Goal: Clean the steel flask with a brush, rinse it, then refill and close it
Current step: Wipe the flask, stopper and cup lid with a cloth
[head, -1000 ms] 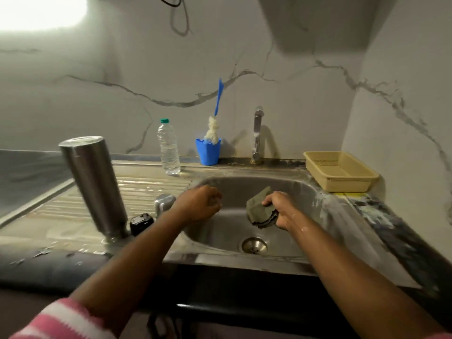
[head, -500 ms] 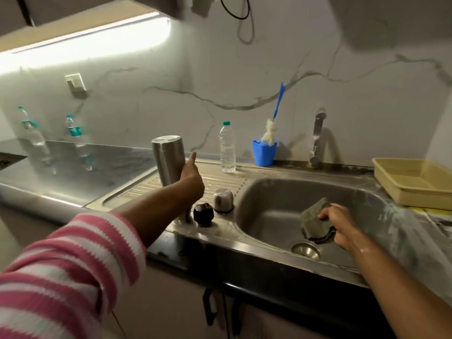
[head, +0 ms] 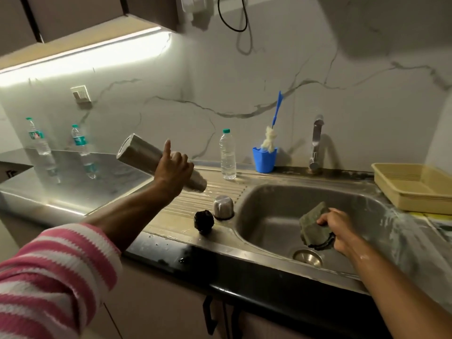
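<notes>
Head view, one frame.

Left hand (head: 174, 170): closed around the steel flask (head: 156, 165), forefinger sticking up; arm in a pink-and-white striped sleeve (head: 49, 272) coming in from 8 o'clock.

Steel flask: lifted clear of the draining board (head: 195, 201), tilted hard, one end up toward 10 o'clock and the other down toward 4 o'clock; it sits left of frame centre, above the ribbed part of the board.

Right hand (head: 338, 231): fingers curled on a grey-green scouring pad (head: 314, 222), held inside the sink (head: 269, 216) just above the drain (head: 307, 257), at 4 o'clock from centre.

Steel cap (head: 223, 207): standing on the board at the sink's left rim; a black stopper (head: 204, 221) just beside it at its 7 o'clock, apart from the flask.

Bottle brush (head: 272, 133): blue handle, pale head, upright in a blue cup (head: 264, 159) at the back edge, at 1 o'clock; tap (head: 316, 143) near it on the right.

Water bottle (head: 227, 155): green cap, upright left of the cup; two more bottles (head: 39, 138) on the counter at 9 o'clock.

Yellow tray (head: 413, 189): on the counter at 3 o'clock, right of the sink.
</notes>
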